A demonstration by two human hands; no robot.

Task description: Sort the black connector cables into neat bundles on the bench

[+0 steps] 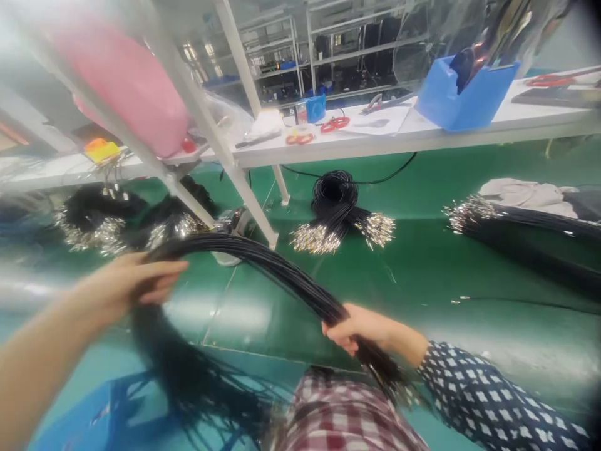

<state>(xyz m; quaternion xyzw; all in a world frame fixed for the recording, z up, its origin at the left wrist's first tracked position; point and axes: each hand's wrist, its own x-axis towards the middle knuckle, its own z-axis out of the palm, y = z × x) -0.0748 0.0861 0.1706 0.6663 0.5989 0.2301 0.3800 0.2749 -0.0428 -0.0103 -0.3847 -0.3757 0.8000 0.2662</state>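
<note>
A thick bundle of black cables (272, 263) arches between my two hands above the green work surface. My left hand (153, 279) is closed around its left part, and the loose strands below that hand hang down, smeared by motion. Near the other end, my right hand (352, 326) grips the bundle, with the metal-tipped ends (399, 385) sticking out beneath it. Behind the arch lies a coiled cable bundle (335, 188) with its ends crossed and metal tips fanned toward me.
A long cable bundle (530, 225) lies at the right beside a pale cloth (526, 191). More bundles (94, 219) rest at the left. A white shelf (422, 134) on metal posts carries a blue bin (464, 94) and red-handled scissors (335, 124). A blue stool (89, 413) stands below.
</note>
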